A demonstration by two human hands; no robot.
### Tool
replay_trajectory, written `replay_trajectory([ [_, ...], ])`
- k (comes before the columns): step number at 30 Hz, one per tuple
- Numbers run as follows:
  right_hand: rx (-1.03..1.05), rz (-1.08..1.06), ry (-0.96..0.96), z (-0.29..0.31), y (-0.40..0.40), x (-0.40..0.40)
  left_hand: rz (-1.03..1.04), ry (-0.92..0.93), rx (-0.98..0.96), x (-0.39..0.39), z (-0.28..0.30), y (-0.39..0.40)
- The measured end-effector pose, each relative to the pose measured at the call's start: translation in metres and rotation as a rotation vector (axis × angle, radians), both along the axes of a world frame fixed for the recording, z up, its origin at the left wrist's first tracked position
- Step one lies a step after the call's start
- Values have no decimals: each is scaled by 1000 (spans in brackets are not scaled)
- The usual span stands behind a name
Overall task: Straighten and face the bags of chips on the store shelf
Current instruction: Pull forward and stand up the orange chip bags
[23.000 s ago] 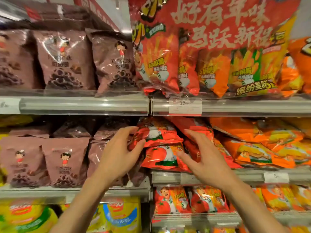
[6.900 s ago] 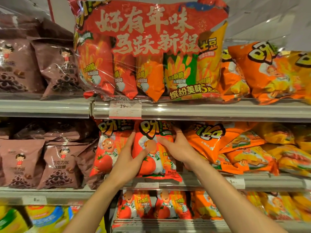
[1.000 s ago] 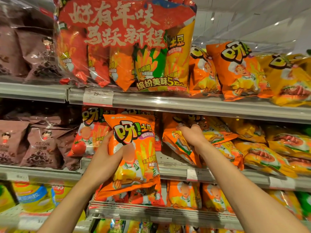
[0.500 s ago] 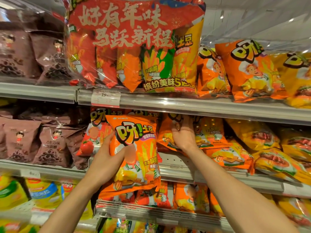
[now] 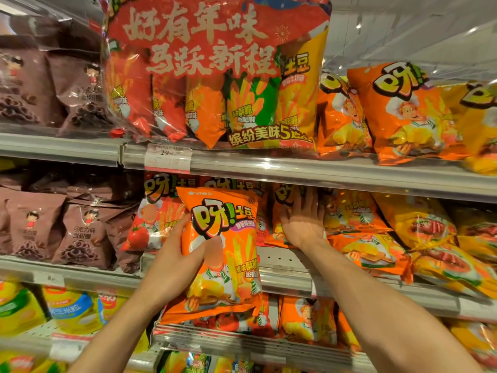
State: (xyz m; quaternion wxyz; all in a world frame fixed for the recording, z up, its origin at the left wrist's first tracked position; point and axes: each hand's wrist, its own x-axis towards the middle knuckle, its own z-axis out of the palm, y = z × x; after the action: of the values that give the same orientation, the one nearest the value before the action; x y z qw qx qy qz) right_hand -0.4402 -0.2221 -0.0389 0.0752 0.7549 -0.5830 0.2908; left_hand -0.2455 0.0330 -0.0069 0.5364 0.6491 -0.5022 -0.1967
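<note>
Bags of chips fill three visible shelf levels, and the work concerns the middle shelf [image 5: 285, 275]. Largest in view is the multipack [image 5: 215, 74] on the upper shelf, standing above the work area and untouched. Below it, on the middle level, the tomato bags [image 5: 150, 219] at left stand upright and faced, while the yellow bags [image 5: 425, 232] at right lie tilted and overlapping. Between these groups a bare strip of perforated shelf floor is exposed. The orange bag [image 5: 223, 249] is held in front of that gap, clear of the shelf, label forward and roughly upright. The left hand [image 5: 174, 265] grips this bag along its left edge, thumb across the front. The right hand [image 5: 301, 219] is open, palm flat against an orange bag standing at the back of the gap, pressing it upright. The step in hand appears to be clearing a slot. The next move likely calls for setting the held bag into the gap, base down, label outward, then righting the tilted bags.
</note>
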Motion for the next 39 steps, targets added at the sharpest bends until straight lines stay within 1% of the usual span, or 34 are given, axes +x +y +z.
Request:
replay_trajectory([
  [2, 23, 36, 18, 4, 0, -3, 0, -3, -5, -2, 1, 0],
  [5, -115, 94, 145, 3, 14, -12, -13, 21, -17, -7, 2, 2],
  [6, -127, 108, 197, 1, 18, -14, -16, 26, -17, -7, 2, 2],
  [8, -75, 122, 258, -8, 21, -16, -18, 21, -15, -9, 1, 2],
  [11, 28, 137, 235, -18, 14, -16, -13, 17, -19, -13, -1, 2],
  [13, 83, 156, 184, -16, 8, -16, -20, 7, -32, -15, -2, 2],
  [15, 130, 197, 94, -7, 8, -16, -30, 3, -44, -15, -3, 1],
  [18, 151, 276, -132, 11, 20, -22, -72, 15, -47, -12, -8, -3],
  [21, 250, 352, -402, 27, 59, -37, -123, 4, -46, -17, -16, -15],
  [25, 401, 401, -629, 30, 129, -64, -179, -8, -42, -40, -25, -45],
  [27, 466, 412, -737, 22, 145, -70, -193, -21, -54, -57, -24, -63],
  [30, 466, 385, -802, 9, 139, -69, -190, -44, -104, -76, -17, -92],
  [34, 354, 320, -880, 8, 109, -63, -138, -33, -110, -88, -8, -121],
  [36, 300, 285, -870, 15, 100, -62, -148, -40, -103, -93, -7, -124],
  [39, 278, 260, -831, 17, 97, -61, -204, -101, -107, -97, -19, -119],
])
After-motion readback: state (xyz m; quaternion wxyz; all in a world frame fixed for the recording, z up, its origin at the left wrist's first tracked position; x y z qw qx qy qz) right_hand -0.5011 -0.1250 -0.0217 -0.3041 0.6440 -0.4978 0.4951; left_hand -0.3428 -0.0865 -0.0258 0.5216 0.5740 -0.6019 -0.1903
